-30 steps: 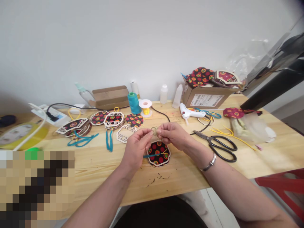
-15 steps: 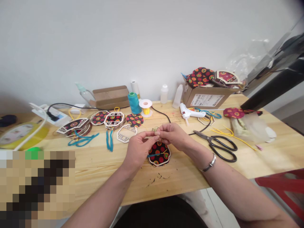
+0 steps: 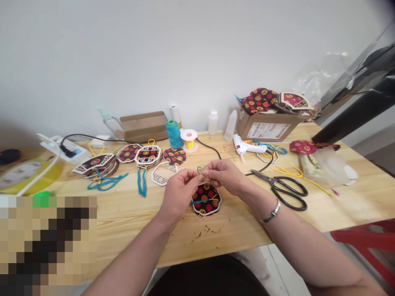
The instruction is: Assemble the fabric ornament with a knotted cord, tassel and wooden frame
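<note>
Left hand [image 3: 182, 191] and right hand [image 3: 222, 174] both pinch a thin cord [image 3: 200, 169], thumbs to fingertips, just over the far edge of the patterned piece [image 3: 207, 207] on the bench [image 3: 129, 230]. Done, I judge: blue cord [image 3: 200, 202] laid across that piece, long axis left-right, yellow ends [image 3: 214, 197] pointing right. Left, I judge: held cord not yet set down; lattice frame [image 3: 159, 179] loose near the left hand. Small loop points wallward; its long axis I can't tell.

craft wkshp, wood bench [image 3: 132, 218] w/ glue gun [image 3: 247, 145], scissors [image 3: 271, 179], teal thread cone [image 3: 175, 135], fabric pcs [image 3: 261, 100] in box [image 3: 242, 127]
</note>
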Motion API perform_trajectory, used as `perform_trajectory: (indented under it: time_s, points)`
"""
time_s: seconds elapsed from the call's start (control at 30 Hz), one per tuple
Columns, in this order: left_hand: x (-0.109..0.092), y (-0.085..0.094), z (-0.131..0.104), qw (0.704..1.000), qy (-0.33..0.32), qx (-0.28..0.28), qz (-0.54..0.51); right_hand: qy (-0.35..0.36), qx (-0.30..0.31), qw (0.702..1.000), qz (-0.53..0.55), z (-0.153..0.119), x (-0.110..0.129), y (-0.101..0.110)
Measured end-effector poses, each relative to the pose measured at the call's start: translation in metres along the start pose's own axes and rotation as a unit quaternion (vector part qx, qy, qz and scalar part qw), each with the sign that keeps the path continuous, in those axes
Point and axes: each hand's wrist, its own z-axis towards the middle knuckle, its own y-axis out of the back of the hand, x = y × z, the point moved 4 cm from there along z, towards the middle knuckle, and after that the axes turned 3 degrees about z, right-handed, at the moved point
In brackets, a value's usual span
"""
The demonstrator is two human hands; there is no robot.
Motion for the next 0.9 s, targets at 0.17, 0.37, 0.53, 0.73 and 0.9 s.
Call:
perform_trajectory:
  time_s: [0.17, 0.37, 0.53, 0.73, 0.9]
  points:
    - [0.0019, -0.0027, 0.0014, 0.993, 0.054, 0.008, -0.102, 0.006, -0.002, 1.0, -0.016, -0.0007, 0.0015, -0.0006]
    - [0.0052, -0.0017, 0.001, 0.993, 0.087, 0.019, -0.074, 0.018, -0.027, 0.997, -0.073, -0.0016, 0.0057, -0.0005]
    - [0.0058, -0.0013, 0.0015, 0.994, 0.079, 0.02, -0.076, 0.03, -0.024, 0.996, -0.084, -0.0023, 0.0077, -0.0006]
    - [0.0021, -0.0025, -0.0005, 0.993, 0.068, 0.036, -0.086, 0.028, -0.005, 0.999, -0.042, -0.0028, 0.0075, -0.0013]
    - [0.0016, -0.0026, -0.0012, 0.993, 0.063, 0.037, -0.094, 0.023, 0.009, 1.0, -0.01, -0.0036, 0.0086, -0.0035]
